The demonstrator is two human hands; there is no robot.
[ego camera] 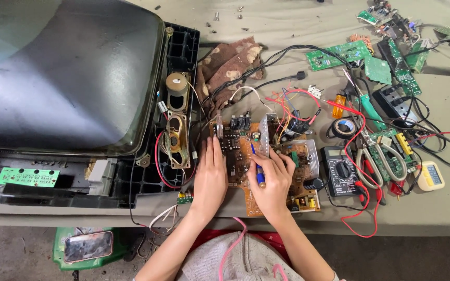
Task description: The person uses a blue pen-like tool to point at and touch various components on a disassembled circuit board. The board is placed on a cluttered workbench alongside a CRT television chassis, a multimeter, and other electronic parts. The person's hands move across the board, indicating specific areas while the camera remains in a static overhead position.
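Cluttered grey-cloth workbench (pixel 298 21), brown circuit board (pixel 240 156) at its near edge beside old tube television (pixel 63 73). Left hand (pixel 210 179) pressed flat on board, fingers together. Right hand (pixel 273 182) pinching blue-handled screwdriver (pixel 258 166) upright on board. Black multimeter (pixel 341 169) just right.

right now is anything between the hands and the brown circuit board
No. The left hand lies flat on the brown circuit board, and the right hand rests on it, holding a blue-handled tool against it.

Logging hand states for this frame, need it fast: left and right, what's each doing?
Left hand: open, flat on the circuit board, holding nothing.
Right hand: closed on a blue-handled tool, tip on the board.
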